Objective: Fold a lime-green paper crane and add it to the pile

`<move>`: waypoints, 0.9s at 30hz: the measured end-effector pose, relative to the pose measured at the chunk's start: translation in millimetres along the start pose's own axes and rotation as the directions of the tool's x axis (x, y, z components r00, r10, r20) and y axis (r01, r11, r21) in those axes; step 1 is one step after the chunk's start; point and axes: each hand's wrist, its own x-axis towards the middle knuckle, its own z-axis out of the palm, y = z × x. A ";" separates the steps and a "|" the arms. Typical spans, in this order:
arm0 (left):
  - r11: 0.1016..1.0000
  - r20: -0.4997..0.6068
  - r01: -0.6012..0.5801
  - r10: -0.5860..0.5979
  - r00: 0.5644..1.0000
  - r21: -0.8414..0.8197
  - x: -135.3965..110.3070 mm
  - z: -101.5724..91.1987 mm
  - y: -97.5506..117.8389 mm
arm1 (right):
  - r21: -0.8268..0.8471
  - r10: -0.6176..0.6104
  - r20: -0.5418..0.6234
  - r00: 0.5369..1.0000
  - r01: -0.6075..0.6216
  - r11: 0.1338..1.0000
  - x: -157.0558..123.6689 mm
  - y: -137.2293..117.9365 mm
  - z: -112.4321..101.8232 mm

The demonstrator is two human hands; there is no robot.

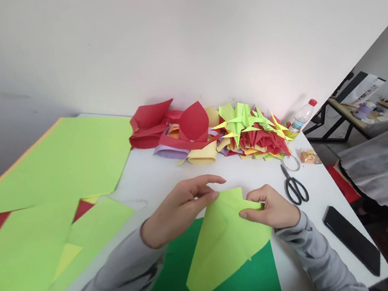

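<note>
A light green sheet of paper (225, 237), cut to an irregular outline, is held up in front of me over a dark green sheet (263, 280). My left hand (184, 204) has its thumb on the paper's upper left edge, the index finger stretched out above it. At the upper right, my right hand (271, 207) pinches the paper between thumb and fingers, where its edge bends. The fingers behind the paper are hidden. Black-handled scissors (296, 190) lie to the right of my right hand.
Large light green sheets (55, 160) cover the left side. Along the wall lie curled red paper (193, 124) and a pile of folded paper pieces (249, 128). A bottle (301, 117), a wrapped snack (308, 156) and a black phone (351, 239) line the right edge. A person's grey clothing (384, 162) shows beyond.
</note>
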 end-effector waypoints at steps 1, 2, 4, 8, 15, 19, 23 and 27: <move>1.000 -0.007 -0.005 0.005 1.000 0.018 -0.4 -1.4 1.2 | 0.009 0.013 0.004 1.000 -0.013 1.000 0.1 0.0 0.1; 0.999 -0.011 -0.006 0.006 1.000 0.032 -0.7 -2.6 2.0 | 0.014 0.013 0.008 1.000 -0.013 1.000 0.1 -0.1 0.1; 0.999 -0.013 -0.002 0.003 1.000 0.047 -1.4 -4.4 2.1 | 0.000 -0.015 0.020 1.000 0.015 1.000 -0.1 0.1 -0.4; 0.997 0.001 -0.015 0.015 1.000 0.070 -1.7 -5.6 -0.8 | -0.135 -0.067 0.057 0.996 0.074 0.988 -0.3 1.0 -3.1; 0.982 0.125 -0.143 0.128 0.984 0.123 1.4 10.7 -5.0 | -0.143 -0.118 0.009 0.993 0.118 0.983 2.6 3.6 0.1; 0.991 0.089 -0.095 0.087 0.992 0.092 2.8 21.4 -6.5 | -0.108 -0.149 -0.025 0.988 0.146 0.983 3.2 4.0 4.4; 0.997 0.004 -0.068 0.068 0.998 0.036 3.6 25.1 -9.5 | -0.071 -0.145 -0.069 0.987 0.140 0.988 4.1 4.3 7.1; 0.999 0.000 -0.016 0.016 1.000 -0.047 3.1 23.0 -9.7 | -0.037 -0.132 -0.070 0.989 0.130 0.991 4.0 4.0 7.9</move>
